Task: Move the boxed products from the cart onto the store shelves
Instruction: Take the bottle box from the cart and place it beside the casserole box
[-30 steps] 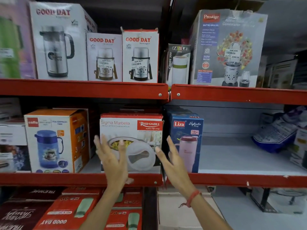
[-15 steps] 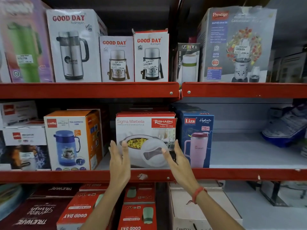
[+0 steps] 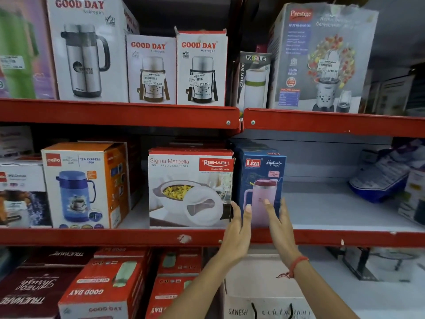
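A blue Liza box (image 3: 262, 173) picturing a pink mug stands on the middle red shelf (image 3: 115, 237), right of a white and red Rishabh casserole box (image 3: 190, 187). My left hand (image 3: 238, 229) is raised flat in front of the Liza box's lower left corner, fingers apart. Beside it, my right hand (image 3: 279, 224), with a red thread at the wrist, is at that box's lower right, fingers spread. Neither hand clearly grips anything; whether the fingertips touch the box is unclear. The cart is out of view.
An orange Cello jug box (image 3: 85, 185) stands left of the casserole box. Good Day flask boxes (image 3: 177, 70) and a Prestige blender box (image 3: 322, 58) fill the upper shelf (image 3: 333, 123). Bare grey shelf surface (image 3: 326, 208) lies right of the Liza box. Red boxes (image 3: 103, 284) are stacked below.
Both hands have shifted right, from in front of the casserole box to in front of the Liza box. The view has moved closer to the shelf.
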Motion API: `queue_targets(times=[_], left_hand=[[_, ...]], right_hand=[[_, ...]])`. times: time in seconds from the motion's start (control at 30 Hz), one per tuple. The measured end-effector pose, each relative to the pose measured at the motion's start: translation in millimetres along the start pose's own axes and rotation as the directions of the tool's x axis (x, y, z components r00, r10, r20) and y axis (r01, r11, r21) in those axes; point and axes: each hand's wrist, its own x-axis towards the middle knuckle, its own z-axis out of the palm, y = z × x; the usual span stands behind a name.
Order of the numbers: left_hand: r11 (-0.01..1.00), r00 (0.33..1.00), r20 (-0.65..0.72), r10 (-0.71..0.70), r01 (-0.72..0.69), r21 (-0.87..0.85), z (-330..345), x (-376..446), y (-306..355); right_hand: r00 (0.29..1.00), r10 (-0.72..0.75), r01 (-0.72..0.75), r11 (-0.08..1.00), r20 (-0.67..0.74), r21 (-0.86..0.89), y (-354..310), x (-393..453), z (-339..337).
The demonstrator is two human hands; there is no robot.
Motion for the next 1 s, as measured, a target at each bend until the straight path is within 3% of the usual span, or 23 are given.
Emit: queue_targets(times=[0.23,0.37,0.47,0.57,0.67,0.73,0.8,0.9,1.0], left_hand=[[0.999,1.000,0.011,0.000,-0.001,0.047,-6.5,-4.2,-7.8],[0.992,0.994,0.021,0.104,-0.105,0.070,-20.7,-14.6,-17.2],[0.967,0.964,-0.158,0.214,-0.187,0.174,-43.6,-41.7,-39.4],[0.967,0.911,-0.362,0.196,-0.117,0.228,-71.3,-79.9,-74.5],[0.957,0.880,-0.474,-0.024,0.157,0.243,-90.9,-114.0,-120.8],[0.920,0.856,-0.463,-0.230,0.347,0.184,-98.1,-129.6,-145.2],[0.879,0.813,-0.396,-0.426,0.476,0.033,-100.6,-139.9,-158.0],[0.833,0.775,-0.307,-0.553,0.527,-0.168,-105.9,-148.1,-160.1],[0.853,0.806,-0.279,-0.522,0.505,-0.135,-112.9,-150.3,-158.8]], right_hand=[[0.993,0.010,-0.006,0.999,0.119,-0.037,1.9,-0.5,-7.4],[0.997,-0.046,0.035,0.982,-0.055,-0.184,-2.7,-19.4,-0.6],[0.967,-0.223,0.193,0.956,-0.120,-0.219,-1.3,-58.6,15.6],[0.964,-0.266,0.264,0.944,0.017,-0.197,16.0,-107.6,38.3],[0.960,-0.077,0.139,0.966,0.270,-0.217,38.2,-155.0,65.8],[0.884,0.172,-0.066,0.966,0.434,-0.248,53.0,-177.0,82.9],[0.778,0.404,-0.257,0.904,0.481,-0.343,63.1,-190.1,94.0],[0.696,0.534,-0.398,0.843,0.479,-0.362,70.8,-199.5,99.4],[0.704,0.548,-0.387,0.829,0.451,-0.404,74.0,-198.3,99.4]])
